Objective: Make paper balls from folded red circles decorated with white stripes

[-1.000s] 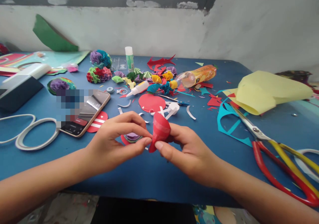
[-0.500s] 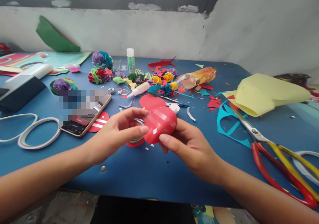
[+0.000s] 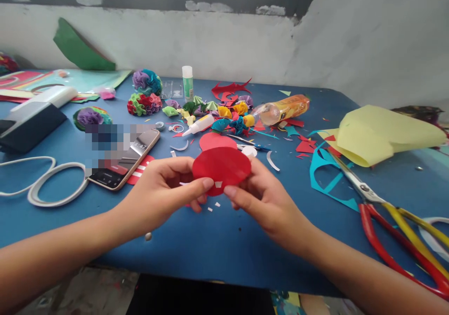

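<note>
A round red paper disc (image 3: 221, 165) is held up above the table between both hands. A small white piece sits near its lower edge. My left hand (image 3: 175, 184) pinches the disc's left side, thumb in front and fingers behind. On the right side, my right hand (image 3: 261, 193) grips it the same way. Behind the disc lies another red paper circle (image 3: 215, 142), partly covered. Tiny white paper bits (image 3: 213, 207) are scattered on the table just below the hands.
A phone (image 3: 126, 161) lies at left, over a red-and-white striped paper piece (image 3: 139, 170). Large scissors (image 3: 366, 191) with red and yellow handles rest at right beside blue paper scraps (image 3: 317, 177). Behind are a glue bottle (image 3: 199, 125), a glue stick (image 3: 187, 83) and a plastic bottle (image 3: 284, 109).
The red disc has turned so its broad face shows flatter and wider. My left hand has moved up against its left edge and now grips it. The view has shifted slightly.
</note>
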{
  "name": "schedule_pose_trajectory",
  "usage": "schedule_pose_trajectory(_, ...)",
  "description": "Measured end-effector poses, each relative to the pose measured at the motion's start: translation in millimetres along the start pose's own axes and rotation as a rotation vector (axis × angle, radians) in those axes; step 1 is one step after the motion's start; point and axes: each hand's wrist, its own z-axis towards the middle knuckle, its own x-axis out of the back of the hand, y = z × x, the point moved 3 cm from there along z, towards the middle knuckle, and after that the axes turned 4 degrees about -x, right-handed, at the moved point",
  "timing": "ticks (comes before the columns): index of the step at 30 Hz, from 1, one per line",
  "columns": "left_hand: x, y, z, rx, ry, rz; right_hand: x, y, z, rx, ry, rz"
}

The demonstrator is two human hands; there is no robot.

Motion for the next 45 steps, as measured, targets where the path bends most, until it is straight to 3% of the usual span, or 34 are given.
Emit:
schedule_pose_trajectory(2,1.4,-1.5,0.8,0.018,0.026,0.017,5.9,-3.2,-2.8,0.111,0.211,-0.048)
schedule_pose_trajectory(4,2.0,-3.1,1.1,0.046,0.041,0.002,8.4,-11.7,-9.6,0.341,0.342,-0.232)
schedule_pose_trajectory(6,1.7,-3.7,1.1,0.067,0.041,-0.03,4.0,-19.3,-16.4,0.554,0.303,-0.501)
schedule_pose_trajectory(8,0.9,-3.0,1.0,0.073,0.036,-0.055,-0.8,-21.5,-18.8,0.631,0.205,-0.702)
schedule_pose_trajectory(10,0.3,-1.5,1.2,0.053,0.032,-0.063,-0.6,-20.5,-16.3,0.585,0.167,-0.759)
schedule_pose_trajectory(15,0.6,0.8,2.4,-0.029,0.032,-0.033,6.7,-16.7,-7.8,0.402,0.189,-0.631)
schedule_pose_trajectory(19,2.3,0.1,2.2,-0.009,0.066,-0.017,2.7,-18.7,-13.4,0.434,0.191,-0.561)
schedule_pose_trajectory(22,2.7,0.3,1.3,0.077,0.095,-0.036,5.5,-20.5,-15.4,0.487,0.328,-0.367)
schedule_pose_trajectory(24,1.2,0.3,0.7,0.153,0.064,-0.046,11.2,-18.8,-11.4,0.435,0.413,-0.222)
schedule_pose_trajectory(29,-0.4,-1.2,1.2,0.215,0.005,-0.077,15.4,-6.7,6.6,0.078,0.162,0.102)
schedule_pose_trajectory(34,-1.0,-3.7,2.3,0.196,-0.014,-0.141,16.5,-4.3,9.2,0.062,0.169,0.212)
schedule_pose_trajectory(40,-5.1,-6.2,0.4,0.239,-0.106,-0.057,11.2,-5.2,8.1,0.03,0.112,0.257)
schedule_pose_trajectory(45,-3.2,-4.2,1.1,0.189,-0.034,-0.083,13.1,4.0,14.0,-0.113,0.104,0.439)
